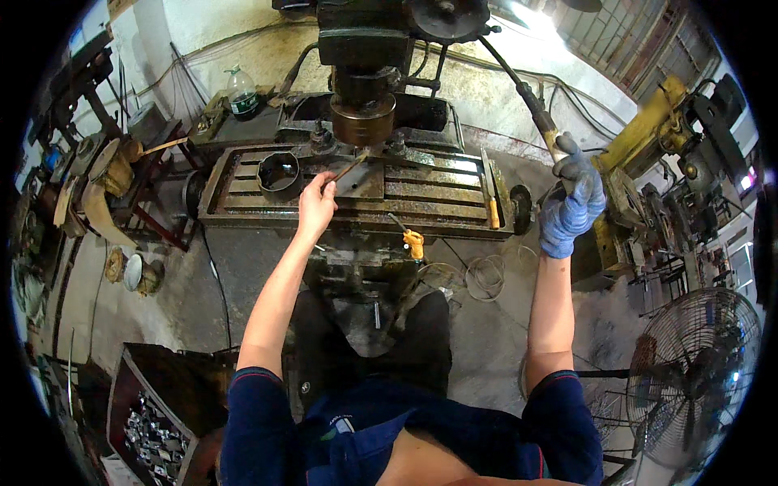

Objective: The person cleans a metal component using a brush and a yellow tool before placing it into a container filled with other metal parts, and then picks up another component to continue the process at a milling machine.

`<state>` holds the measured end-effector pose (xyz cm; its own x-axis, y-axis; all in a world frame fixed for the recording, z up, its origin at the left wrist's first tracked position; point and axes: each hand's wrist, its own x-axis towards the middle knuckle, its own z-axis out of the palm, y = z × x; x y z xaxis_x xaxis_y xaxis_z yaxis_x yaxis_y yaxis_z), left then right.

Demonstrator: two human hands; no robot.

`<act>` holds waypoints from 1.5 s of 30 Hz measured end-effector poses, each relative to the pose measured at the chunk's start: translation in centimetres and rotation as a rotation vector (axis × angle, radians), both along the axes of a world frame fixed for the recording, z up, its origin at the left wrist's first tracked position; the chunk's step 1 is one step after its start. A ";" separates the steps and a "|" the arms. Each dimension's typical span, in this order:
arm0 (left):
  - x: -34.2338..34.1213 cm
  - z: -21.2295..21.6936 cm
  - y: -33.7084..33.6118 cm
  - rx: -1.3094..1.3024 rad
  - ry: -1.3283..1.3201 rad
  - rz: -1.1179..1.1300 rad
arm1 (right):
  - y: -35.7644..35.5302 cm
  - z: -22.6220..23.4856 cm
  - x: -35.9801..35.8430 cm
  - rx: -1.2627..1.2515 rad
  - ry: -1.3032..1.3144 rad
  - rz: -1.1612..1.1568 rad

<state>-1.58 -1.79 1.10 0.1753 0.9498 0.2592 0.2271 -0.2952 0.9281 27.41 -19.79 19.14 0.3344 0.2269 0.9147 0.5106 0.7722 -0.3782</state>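
Left hand [315, 204] is bare, fingers pinched on a thin brush-like metal stick [350, 169] whose tip sits right under the brass-coloured round spindle nose [364, 119] of the dark green drill press [369, 49], over a flat grey steel workpiece [356, 180] on the rusty slotted machine table [438, 188]. Right hand [572, 198], in a blue knit glove, is wrapped tight around the long dark feed lever [527, 95] at the machine's right. Hands well apart. Risks as I read it: any pull on that lever brings the spindle down with bare fingers just beside it; can't tell if the spindle is turning, but if it is, the stick can get snatched and drag the hand in. The knit glove near rotating parts is a snag hazard too. A black open steel ring [278, 172] sits loose on the table left of the hand, and a yellow-handled tool [492, 209] lies on the table's right; vibration could walk either one off. Can't see a clamp on the workpiece; unclamped, it could spin.
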 end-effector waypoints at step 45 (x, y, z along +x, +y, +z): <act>-10.1 0.2 4.5 0.402 0.532 0.452 | 0.4 -23.6 0.1 -1.206 0.253 0.114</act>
<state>-11.65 2.72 1.31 -0.0078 0.8102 0.5861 0.7863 -0.3571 0.5041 27.56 -19.37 -4.49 0.3943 0.9189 0.0142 0.2726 -0.1022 -0.9567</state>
